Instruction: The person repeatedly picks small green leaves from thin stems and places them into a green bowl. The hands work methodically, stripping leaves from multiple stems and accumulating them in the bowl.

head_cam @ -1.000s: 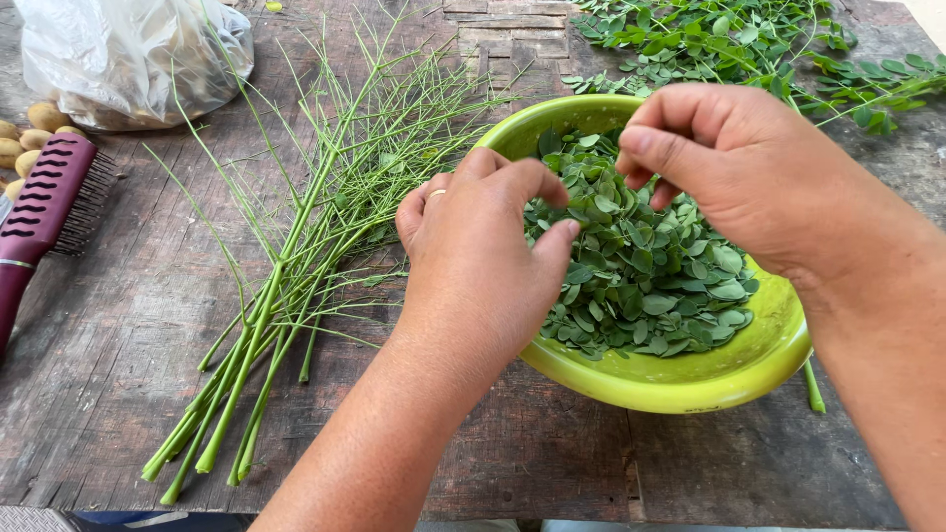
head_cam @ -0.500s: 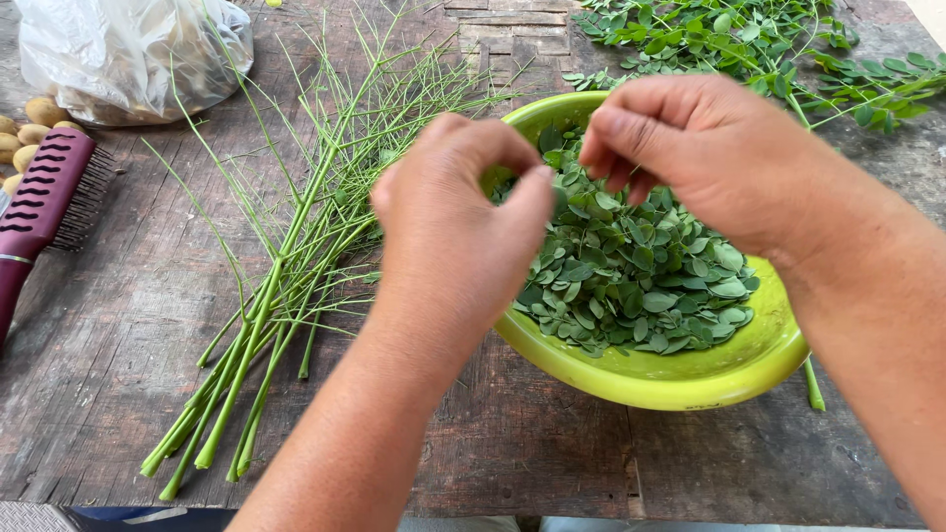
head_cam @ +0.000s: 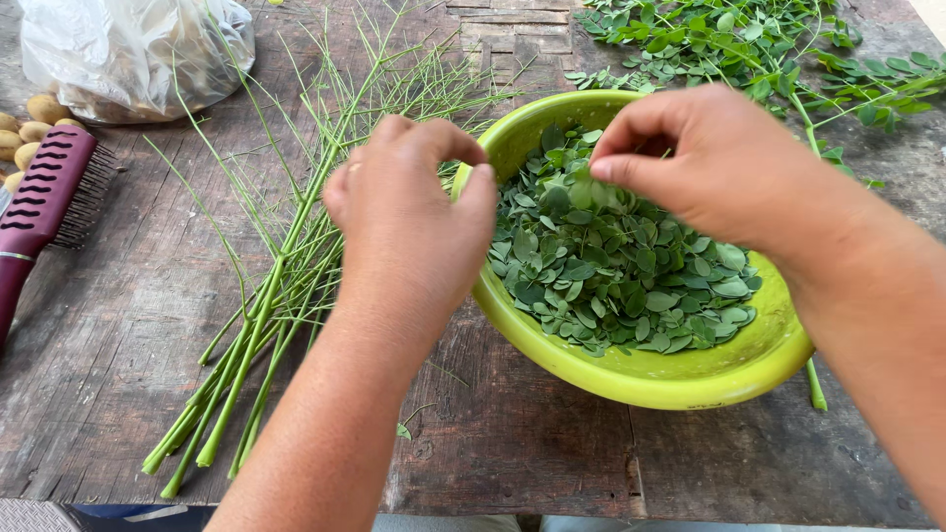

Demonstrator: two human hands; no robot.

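Hovering over the near-left rim of a lime-green bowl (head_cam: 690, 379): left hand (head_cam: 414, 227), back toward the camera, fingers curled in and thumb tucked against the fingertips; whatever is caught in the pinch is hidden behind the knuckles, so cannot tell what it grips. Poised above the bowl's middle: right hand (head_cam: 719, 167), loosely closed, thumb and forefinger pressed together at the tip just over the leaves; anything between them too small to make out. Filling the bowl: small round green leaflets (head_cam: 611, 266), loose, flat, heaped thickest toward the centre and far side, bare yellow-green wall showing along the near right edge. Resting on a weathered wooden table (head_cam: 118, 315), boards cracked and grey-brown. Lying left of the bowl, partly under the left wrist: a sheaf of bare green stalks (head_cam: 266, 315), thick ends bunched toward the near edge, thin tips fanning away. Heaped at the far right, beyond the bowl: leafy sprigs (head_cam: 749, 39) with leaflets attached, one stem running down behind the bowl's right side. Sitting at the far left: maroon brush (head_cam: 44, 207), dark bristles facing right, beside small tan round fruits (head_cam: 30, 133) and a crumpled clear plastic bag (head_cam: 138, 54).
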